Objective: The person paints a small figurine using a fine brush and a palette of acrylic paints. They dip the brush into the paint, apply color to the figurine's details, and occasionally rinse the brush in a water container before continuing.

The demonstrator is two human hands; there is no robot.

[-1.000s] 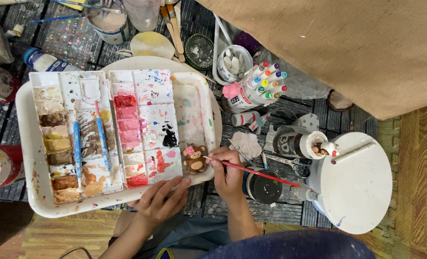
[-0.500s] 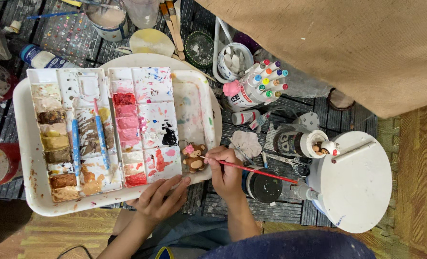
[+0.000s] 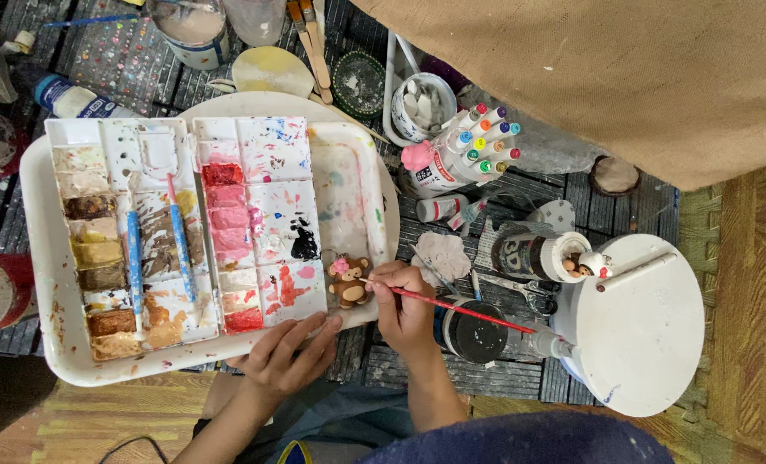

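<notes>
The right hand [image 3: 404, 309] grips a red brush [image 3: 460, 307], tip on a small bear figurine [image 3: 349, 280] beside the paint palette [image 3: 185, 232]. The left hand [image 3: 284, 352] lies open, steadying the palette's near edge. A slip could smear the bear.

Dark slatted table [image 3: 486, 378], white tray [image 3: 43, 283], perhaps marker jar [image 3: 452, 159]

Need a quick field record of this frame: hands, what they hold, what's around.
left hand: left hand rests on the near edge of the white tray, holding nothing
right hand: right hand grips a red-handled paintbrush, tip at the bear figurine
bear figurine: small brown bear figurine with pink on its head, sitting on the tray's near right part
palette: two-panel paint palette with brown and red wells; two blue tools lie in it
right side: white round turntable; marker holder
</notes>
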